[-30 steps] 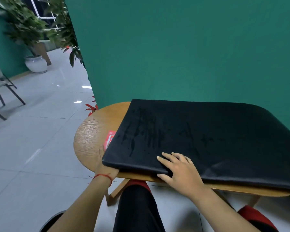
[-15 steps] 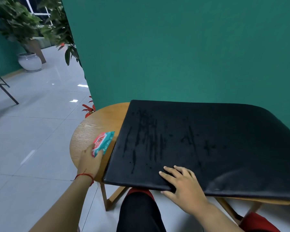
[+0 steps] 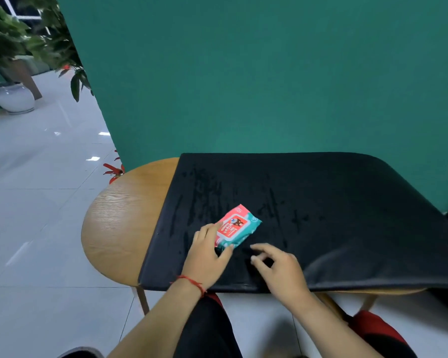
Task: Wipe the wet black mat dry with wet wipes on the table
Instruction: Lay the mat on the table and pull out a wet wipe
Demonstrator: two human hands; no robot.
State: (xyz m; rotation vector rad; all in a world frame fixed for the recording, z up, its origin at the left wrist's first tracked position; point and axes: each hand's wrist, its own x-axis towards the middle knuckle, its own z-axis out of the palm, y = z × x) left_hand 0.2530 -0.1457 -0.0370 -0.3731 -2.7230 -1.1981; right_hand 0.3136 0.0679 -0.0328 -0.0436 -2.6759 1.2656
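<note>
Left hand (image 3: 207,257) is grasping the pack of wipes (image 3: 237,226) by its near end, fingers along the left edge and thumb pinching the bottom corner. The pack is over the black mat (image 3: 321,215), roughly mid-front; I can't tell if it's resting on the mat or just above it. Right hand (image 3: 282,272) is empty, fingers loosely curled and released, just right of the pack and over the mat's front strip.

The mat covers most of the round wooden worktop (image 3: 124,220), front edge hanging over slightly, right side draping off. Wet streaks and drops show on the left and centre of it.

Handling, as I judge it:
- Pack looks like a soft film pouch, light, squashy. Probably slick, more so if it picks up water off the mat. Hold by the edges, not flat on the label.
- The red panel on top looks like the peel flap. Right hand's grip should take a corner of that flap while the left pins the pack's body.
- Wipes come out limp and clingy; pinch one layer only or several may follow.
- Mat reads as thin and floppy, given the drape. It will likely slide or bunch under wiping. Press one palm near the front edge, wipe away from it.

Nothing opened yet; no wipe out.
</note>
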